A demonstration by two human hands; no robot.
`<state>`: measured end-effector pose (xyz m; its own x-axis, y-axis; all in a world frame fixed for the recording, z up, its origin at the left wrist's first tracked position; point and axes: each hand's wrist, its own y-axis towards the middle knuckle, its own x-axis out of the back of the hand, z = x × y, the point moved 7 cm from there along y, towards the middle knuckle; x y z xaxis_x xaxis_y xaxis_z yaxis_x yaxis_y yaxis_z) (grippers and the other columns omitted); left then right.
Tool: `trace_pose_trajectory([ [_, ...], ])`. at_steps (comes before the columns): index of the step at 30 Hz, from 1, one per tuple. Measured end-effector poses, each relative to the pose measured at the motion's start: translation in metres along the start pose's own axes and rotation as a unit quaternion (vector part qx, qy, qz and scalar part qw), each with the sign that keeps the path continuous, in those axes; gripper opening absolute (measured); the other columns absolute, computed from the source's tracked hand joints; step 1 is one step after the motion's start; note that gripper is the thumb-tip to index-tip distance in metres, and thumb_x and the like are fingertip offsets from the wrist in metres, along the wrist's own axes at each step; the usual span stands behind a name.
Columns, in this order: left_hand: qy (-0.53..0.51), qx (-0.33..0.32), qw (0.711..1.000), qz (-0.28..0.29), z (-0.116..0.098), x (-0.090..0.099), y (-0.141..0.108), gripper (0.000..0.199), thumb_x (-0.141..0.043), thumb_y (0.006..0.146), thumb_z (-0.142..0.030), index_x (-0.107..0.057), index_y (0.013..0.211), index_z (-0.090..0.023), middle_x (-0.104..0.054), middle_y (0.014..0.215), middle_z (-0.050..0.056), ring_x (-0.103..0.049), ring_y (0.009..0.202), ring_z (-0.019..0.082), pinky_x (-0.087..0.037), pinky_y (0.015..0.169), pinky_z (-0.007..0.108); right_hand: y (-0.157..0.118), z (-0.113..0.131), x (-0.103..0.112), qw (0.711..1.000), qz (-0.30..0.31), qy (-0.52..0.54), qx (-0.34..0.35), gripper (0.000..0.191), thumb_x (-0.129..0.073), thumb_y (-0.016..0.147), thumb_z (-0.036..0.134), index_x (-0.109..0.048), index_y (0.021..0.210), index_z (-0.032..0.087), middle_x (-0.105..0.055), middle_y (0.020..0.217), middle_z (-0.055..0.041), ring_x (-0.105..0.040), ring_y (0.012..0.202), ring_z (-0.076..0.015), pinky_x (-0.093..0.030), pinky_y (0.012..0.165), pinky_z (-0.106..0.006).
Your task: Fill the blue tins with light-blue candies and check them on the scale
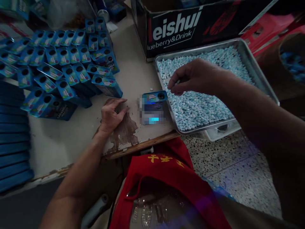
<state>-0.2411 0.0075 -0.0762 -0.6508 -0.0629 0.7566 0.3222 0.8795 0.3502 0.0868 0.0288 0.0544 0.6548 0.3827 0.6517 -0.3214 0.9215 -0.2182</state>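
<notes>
My left hand (112, 115) rests on the worn table surface with thumb and forefinger apart and nothing between them. To its right a small blue box (154, 106) stands near the table's front edge, its round dark opening at the top right; part of its side is blurred. My right hand (188, 78) hovers over the left part of a metal tray (263, 84) of pale blue and white pieces (202, 111). Its fingers are curled together, with a small pale piece at the fingertips. One loose white piece (151, 89) lies behind the box.
Many blue boxes (69, 74) stand grouped at the left, beside a stack of blue items (14, 136). A black printed carton (176, 27) is behind the tray. A brown container (271, 57) with blue items stands at the right. A white tub (222, 132) shows under the tray.
</notes>
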Motion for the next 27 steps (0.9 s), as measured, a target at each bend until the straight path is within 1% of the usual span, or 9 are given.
trace_pose_trajectory([
  [3,0.04,0.007,0.999,-0.01,0.002,-0.003,-0.001,0.023,-0.076,0.107,-0.03,-0.082,0.129,-0.026,-0.084,0.126,0.008,-0.078,0.123,0.032,-0.064,0.114,0.051,-0.001,0.027,-0.006,0.997,-0.014,-0.074,0.028,0.016,-0.094,0.083,0.033,-0.088,0.094,0.023,-0.073,0.074,-0.0018,-0.074,0.083,-0.0243,-0.057,0.074,-0.035],
  [5,0.045,0.009,0.999,-0.001,0.002,-0.007,-0.002,0.024,-0.072,0.109,-0.027,-0.082,0.131,-0.027,-0.084,0.127,0.009,-0.077,0.126,0.034,-0.063,0.116,0.053,-0.002,0.039,-0.01,0.993,-0.018,-0.112,0.039,0.007,-0.089,0.084,0.024,-0.086,0.09,0.025,-0.074,0.078,-0.0034,-0.074,0.089,-0.0263,-0.056,0.076,-0.036],
  [8,0.045,0.008,0.999,0.018,0.0,-0.012,-0.002,0.026,-0.069,0.109,-0.022,-0.082,0.131,-0.027,-0.083,0.128,0.011,-0.076,0.128,0.034,-0.061,0.119,0.053,-0.003,0.048,-0.015,0.992,-0.018,-0.114,0.049,0.007,-0.087,0.085,0.021,-0.084,0.087,0.027,-0.073,0.079,-0.0053,-0.073,0.095,-0.0295,-0.056,0.078,-0.039],
  [11,0.046,0.009,0.998,0.03,-0.002,-0.015,-0.001,0.026,-0.069,0.108,-0.02,-0.082,0.129,-0.027,-0.083,0.13,0.01,-0.075,0.129,0.033,-0.06,0.121,0.052,-0.004,0.049,-0.016,0.993,-0.022,-0.106,0.052,0.007,-0.086,0.085,0.023,-0.083,0.089,0.028,-0.071,0.077,-0.0045,-0.073,0.096,-0.0302,-0.057,0.081,-0.039],
  [17,0.041,0.01,0.998,0.044,-0.002,-0.018,0.0,0.027,-0.065,0.11,-0.022,-0.082,0.13,-0.023,-0.081,0.131,0.01,-0.073,0.131,0.033,-0.059,0.121,0.056,-0.008,0.051,-0.015,0.988,-0.038,-0.144,0.048,0.007,-0.082,0.087,0.022,-0.086,0.093,0.023,-0.072,0.076,-0.0046,-0.072,0.087,-0.0254,-0.055,0.079,-0.038],
  [22,0.035,0.011,0.999,0.027,-0.002,-0.015,-0.002,0.025,-0.068,0.108,-0.022,-0.083,0.128,-0.028,-0.083,0.13,0.009,-0.075,0.129,0.034,-0.061,0.12,0.054,-0.011,0.06,-0.02,0.986,-0.03,-0.155,0.05,0.011,-0.079,0.089,0.016,-0.086,0.096,0.02,-0.076,0.081,-0.0059,-0.07,0.083,-0.022,-0.055,0.081,-0.037],
  [25,0.036,0.004,0.999,0.024,-0.002,-0.014,-0.003,0.024,-0.069,0.108,-0.023,-0.084,0.126,-0.027,-0.083,0.128,0.01,-0.076,0.127,0.034,-0.062,0.118,0.053,-0.01,0.057,-0.014,0.988,-0.056,-0.137,0.053,0.007,-0.082,0.09,0.022,-0.086,0.095,0.02,-0.078,0.085,-0.0061,-0.071,0.08,-0.0223,-0.057,0.083,-0.039],
  [27,0.038,-0.001,0.999,0.025,-0.002,-0.013,-0.004,0.024,-0.069,0.108,-0.023,-0.084,0.126,-0.025,-0.083,0.127,0.011,-0.076,0.125,0.034,-0.062,0.117,0.052,-0.005,0.047,-0.008,0.988,-0.091,-0.116,0.051,0.009,-0.082,0.09,0.028,-0.086,0.095,0.022,-0.079,0.084,-0.0056,-0.073,0.081,-0.0243,-0.058,0.082,-0.04],
])
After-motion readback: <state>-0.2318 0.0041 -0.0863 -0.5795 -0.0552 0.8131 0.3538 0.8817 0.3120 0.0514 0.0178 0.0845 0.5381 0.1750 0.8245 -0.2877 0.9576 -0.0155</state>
